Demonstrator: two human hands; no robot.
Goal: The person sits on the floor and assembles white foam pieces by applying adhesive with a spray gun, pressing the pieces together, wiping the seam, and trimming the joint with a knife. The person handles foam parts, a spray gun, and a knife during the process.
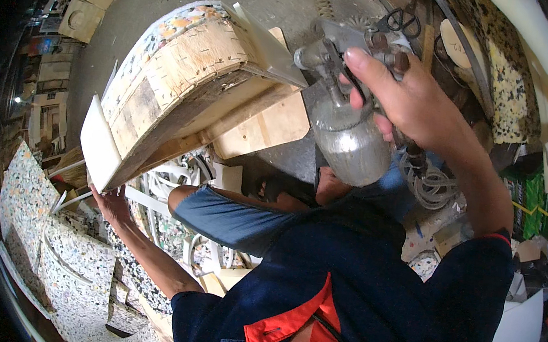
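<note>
Wooden curved frame [178,75], long axis seven-to-one o'clock, lay at nine o'clock from the right hand [414,95] gripping a spray gun [349,142], the nearer left hand [113,206] holding the frame's seven-o'clock end.

Workshop — spray gun [352,145], speckled foam sheets [75,284]

Two hands [417,102], one spray gun [351,142], one curved wooden frame [170,87], one pair of scissors [403,24], one clear coiled hose [432,191].
</note>
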